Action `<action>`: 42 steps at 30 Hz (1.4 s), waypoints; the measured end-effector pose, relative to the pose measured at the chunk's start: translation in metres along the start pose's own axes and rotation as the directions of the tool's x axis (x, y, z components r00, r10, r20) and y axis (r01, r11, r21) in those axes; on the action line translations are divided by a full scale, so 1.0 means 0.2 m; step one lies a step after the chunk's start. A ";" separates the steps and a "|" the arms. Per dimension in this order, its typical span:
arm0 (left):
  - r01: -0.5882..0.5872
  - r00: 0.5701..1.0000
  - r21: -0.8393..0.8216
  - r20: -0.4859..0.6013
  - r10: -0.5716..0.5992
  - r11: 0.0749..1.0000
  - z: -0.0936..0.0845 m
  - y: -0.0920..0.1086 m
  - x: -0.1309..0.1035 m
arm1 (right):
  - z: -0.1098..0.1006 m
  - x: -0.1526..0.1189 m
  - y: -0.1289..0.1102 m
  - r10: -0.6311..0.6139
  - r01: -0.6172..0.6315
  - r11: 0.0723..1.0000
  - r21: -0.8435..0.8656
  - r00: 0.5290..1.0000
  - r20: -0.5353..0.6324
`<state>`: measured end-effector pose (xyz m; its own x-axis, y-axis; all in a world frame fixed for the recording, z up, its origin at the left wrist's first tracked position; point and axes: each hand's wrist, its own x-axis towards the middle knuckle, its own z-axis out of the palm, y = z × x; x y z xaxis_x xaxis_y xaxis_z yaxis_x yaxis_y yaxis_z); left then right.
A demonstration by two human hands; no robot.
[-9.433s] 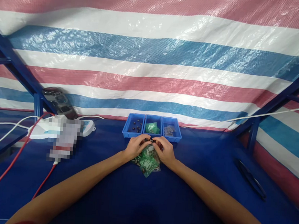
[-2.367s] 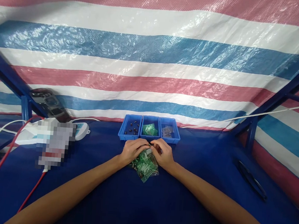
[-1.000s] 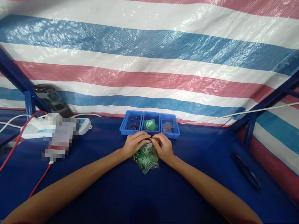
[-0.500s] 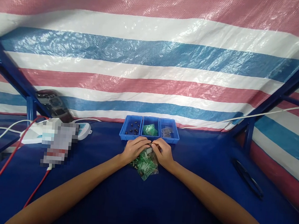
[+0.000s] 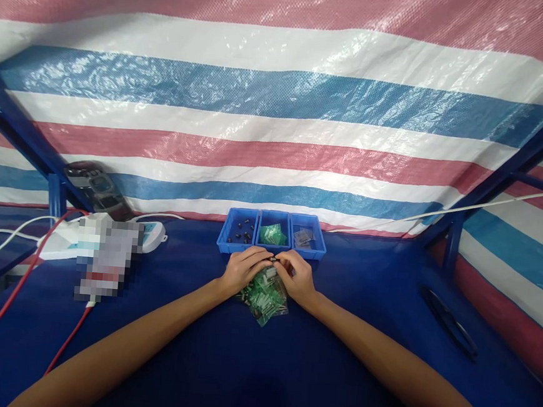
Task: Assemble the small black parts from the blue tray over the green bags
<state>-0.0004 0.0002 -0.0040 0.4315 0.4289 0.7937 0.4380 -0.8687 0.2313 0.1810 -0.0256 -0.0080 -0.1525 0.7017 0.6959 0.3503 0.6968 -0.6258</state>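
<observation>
Over a pile of small clear and green plastic bags (image 5: 266,300), my left hand (image 5: 245,271) and my right hand (image 5: 297,277) meet with closed fingertips. Between them is a small dark piece (image 5: 273,259), too small to name; both hands pinch it. Just beyond the hands stand three blue bins side by side. Several small dark parts lie in the left bin (image 5: 224,240). The middle bin (image 5: 275,216) has green-looking bags in it, and the right bin (image 5: 320,248) holds clear bags. My fingers hide part of the pile.
On the blue table (image 5: 184,359), a white power strip (image 5: 56,246) with cables and a blurred-out object (image 5: 110,260) lie at left. A dark packet (image 5: 98,187) leans behind them. At right rests a long black object (image 5: 450,321). Striped sheeting (image 5: 277,129) hangs behind.
The small dark piece shows slightly more between my fingertips. Both hands stay in nearly the same place, and the bags and bins look unmoved.
</observation>
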 end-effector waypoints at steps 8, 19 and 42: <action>-0.013 1.000 -0.016 0.016 0.014 1.000 0.01 -0.01 0.00 | -0.01 0.00 -0.01 0.019 -0.019 1.000 0.004 0.999 0.030; -0.047 0.999 0.045 0.018 0.047 0.998 0.01 0.00 0.00 | -0.02 0.01 -0.01 0.011 -0.010 0.999 -0.032 0.999 0.037; 0.025 0.998 -0.012 0.062 -0.024 1.000 0.01 0.00 0.01 | 0.00 -0.01 0.02 0.014 -0.014 1.000 -0.004 1.000 0.021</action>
<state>0.0021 0.0012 -0.0032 0.4691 0.4640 0.7514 0.4387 -0.8609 0.2578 0.1828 -0.0247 -0.0118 -0.1673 0.7141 0.6797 0.3558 0.6867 -0.6339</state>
